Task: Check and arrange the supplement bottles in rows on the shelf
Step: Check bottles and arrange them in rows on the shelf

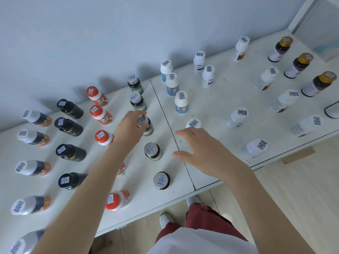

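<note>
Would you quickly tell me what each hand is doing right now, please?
Left hand: grips the cap of a dark silver-capped bottle.
Right hand: open, holding nothing.

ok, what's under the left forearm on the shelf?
Only a sliver of a red-and-white bottle shows past the left forearm; its cap is covered. The forearm also hides the base of a black bottle. Anything else beneath is unseen.

1. We see only a sliver of one red-and-white plastic bottle (pixel 121 169) under the left forearm (pixel 102 173).
2. The left fingers (pixel 136 114) partly cover a blurred grey-capped dark bottle (pixel 149 130).
3. The right hand (pixel 207 154) hides all but the cap of a white-capped bottle (pixel 193 123).
4. The right edge cuts off a dark-rimmed white object (pixel 332 110) we cannot identify.
5. A pale-capped dark bottle (pixel 20 243) runs off the bottom-left corner.
</note>
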